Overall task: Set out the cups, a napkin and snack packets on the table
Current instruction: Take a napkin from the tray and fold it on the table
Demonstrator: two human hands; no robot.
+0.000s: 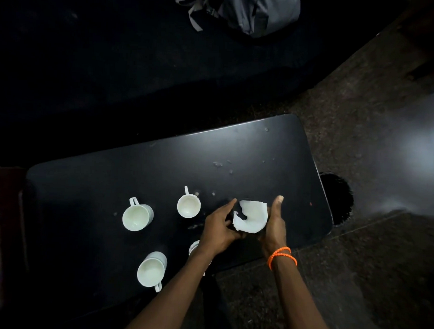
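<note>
White paper, the napkin [252, 218], sat crumpled between both hands above the right half of the black table [162, 162]. The left hand [220, 226] curled round its left side, fingers closed on the paper or on something dark under it (which of the two could not be told). The right hand [274, 224] cupped the napkin's right edge, thumb raised, an orange band [281, 256] on its wrist. Just left of the hands stood a small white cup [188, 205], handle pointing away. Farther left stood a larger cup [136, 217], and a third cup [151, 270] stood near the table's front edge. A fourth white piece [194, 247] showed only partly behind the left forearm. Pale crumbs [221, 164] dotted the tabletop. Beyond the table, a grey bag [253, 13] lay in the dark.
</note>
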